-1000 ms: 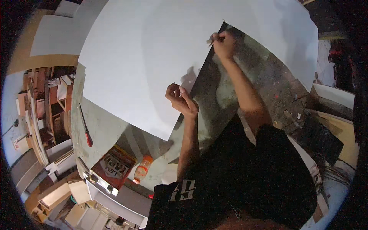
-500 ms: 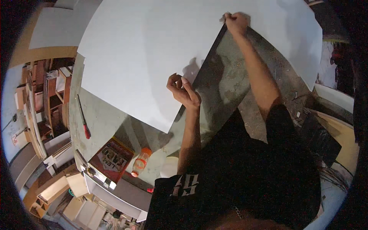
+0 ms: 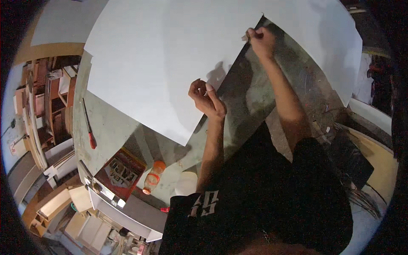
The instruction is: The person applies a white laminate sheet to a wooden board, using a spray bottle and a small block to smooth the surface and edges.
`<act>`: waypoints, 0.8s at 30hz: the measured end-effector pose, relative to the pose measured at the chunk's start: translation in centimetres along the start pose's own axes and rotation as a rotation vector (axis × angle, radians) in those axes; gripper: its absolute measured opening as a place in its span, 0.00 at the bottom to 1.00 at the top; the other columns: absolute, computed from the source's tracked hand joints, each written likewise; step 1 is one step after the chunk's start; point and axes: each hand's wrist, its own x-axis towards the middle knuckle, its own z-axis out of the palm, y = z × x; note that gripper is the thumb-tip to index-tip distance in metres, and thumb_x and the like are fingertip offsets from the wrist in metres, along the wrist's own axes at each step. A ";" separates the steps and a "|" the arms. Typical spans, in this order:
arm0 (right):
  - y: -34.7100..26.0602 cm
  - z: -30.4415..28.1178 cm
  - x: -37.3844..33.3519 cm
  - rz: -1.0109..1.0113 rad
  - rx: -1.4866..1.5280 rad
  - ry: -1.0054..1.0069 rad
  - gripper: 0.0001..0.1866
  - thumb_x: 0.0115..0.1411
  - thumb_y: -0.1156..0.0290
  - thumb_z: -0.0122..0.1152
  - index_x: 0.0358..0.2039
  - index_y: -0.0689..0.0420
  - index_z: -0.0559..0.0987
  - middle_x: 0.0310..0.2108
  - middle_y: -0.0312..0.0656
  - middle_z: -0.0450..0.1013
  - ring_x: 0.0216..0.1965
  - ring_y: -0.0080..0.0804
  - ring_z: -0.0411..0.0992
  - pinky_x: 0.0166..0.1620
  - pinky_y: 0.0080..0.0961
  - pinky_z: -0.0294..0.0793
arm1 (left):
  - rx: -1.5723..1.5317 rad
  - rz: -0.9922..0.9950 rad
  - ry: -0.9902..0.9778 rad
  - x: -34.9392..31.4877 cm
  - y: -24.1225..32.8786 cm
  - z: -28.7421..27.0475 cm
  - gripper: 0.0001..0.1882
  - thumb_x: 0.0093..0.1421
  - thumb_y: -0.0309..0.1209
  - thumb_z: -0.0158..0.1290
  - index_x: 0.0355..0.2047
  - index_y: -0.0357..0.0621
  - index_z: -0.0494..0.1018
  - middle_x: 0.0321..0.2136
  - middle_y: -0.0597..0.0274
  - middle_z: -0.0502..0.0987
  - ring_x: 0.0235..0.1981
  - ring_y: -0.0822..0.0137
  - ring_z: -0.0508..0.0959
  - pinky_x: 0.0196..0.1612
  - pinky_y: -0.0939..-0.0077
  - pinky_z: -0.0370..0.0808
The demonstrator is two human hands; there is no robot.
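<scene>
A large white sheet (image 3: 140, 72) lies on the grey-green worktop (image 3: 112, 123), and a dark strip runs along its right edge. My right hand (image 3: 262, 42) is closed in a pinch at that edge, near the sheet's far right corner. Something small and pale pokes out of its fingertips, too small to name. Lower along the same edge is my left hand (image 3: 207, 100), palm turned up. Its fingers are loosely curled and the thumb stands apart, with nothing visible between them.
A red-handled screwdriver (image 3: 90, 131) lies at the worktop's left side. Nearer me are a red can (image 3: 119, 174), an orange-capped bottle (image 3: 154, 177) and a white round container (image 3: 186, 183). Another white sheet (image 3: 327, 51) extends at the right. Wooden pieces (image 3: 55, 102) are stacked beyond the left edge.
My right hand has slid a short way toward me along the sheet's edge, uncovering the far corner. My left hand keeps nearly the same place and pose. The view has shifted slightly.
</scene>
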 end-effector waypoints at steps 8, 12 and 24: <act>-0.8 -1.4 1.0 0.013 -0.007 -0.044 0.16 0.54 0.57 0.70 0.26 0.59 0.80 0.24 0.40 0.77 0.28 0.30 0.75 0.36 0.32 0.73 | -0.018 0.079 0.054 0.2 0.2 1.0 0.15 0.67 0.27 0.45 0.50 0.30 0.59 0.35 0.53 0.69 0.26 0.75 0.65 0.26 0.82 0.67; -0.3 -3.0 2.1 0.117 0.107 -0.114 0.17 0.56 0.57 0.68 0.27 0.59 0.79 0.24 0.38 0.76 0.29 0.27 0.73 0.36 0.31 0.72 | -0.097 -0.068 -0.003 -0.3 1.0 1.2 0.18 0.67 0.32 0.47 0.52 0.34 0.60 0.38 0.55 0.69 0.29 0.74 0.67 0.28 0.81 0.67; 0.9 -1.7 5.2 -0.010 0.035 0.000 0.21 0.52 0.49 0.68 0.27 0.57 0.80 0.26 0.48 0.78 0.31 0.43 0.77 0.39 0.40 0.74 | -0.105 0.035 -0.059 0.3 0.7 1.0 0.21 0.66 0.32 0.49 0.53 0.34 0.57 0.37 0.54 0.68 0.30 0.73 0.68 0.26 0.82 0.66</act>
